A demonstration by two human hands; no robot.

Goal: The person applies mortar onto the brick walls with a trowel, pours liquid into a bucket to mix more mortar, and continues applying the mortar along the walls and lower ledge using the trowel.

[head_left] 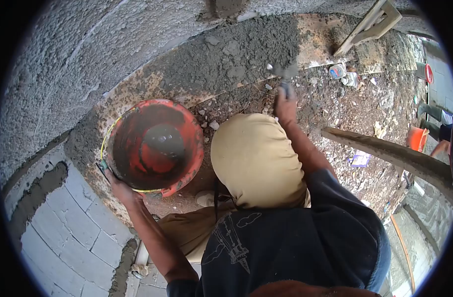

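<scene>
A red bucket (190, 168) with grey mortar smeared inside stands at my left, tilted so that its inside faces me. My left hand (121, 189) is closed at its near left edge, on the yellow wire handle (105, 141) by the green grip. My right hand (286, 106) is wrapped round the dark handle of a trowel (286, 74), whose blade is blurred. The blade is at the right end of a patch of wet mortar (226, 57) spread over a board (142, 85) along the wall.
A rough plastered wall (53, 74) curves along the far side. A wooden float (370, 27) stands at the upper right, near a crushed cup (337, 71). A timber beam (384, 148) slants at the right. Beyond are a person's hand (440, 147) and an orange bucket (416, 138).
</scene>
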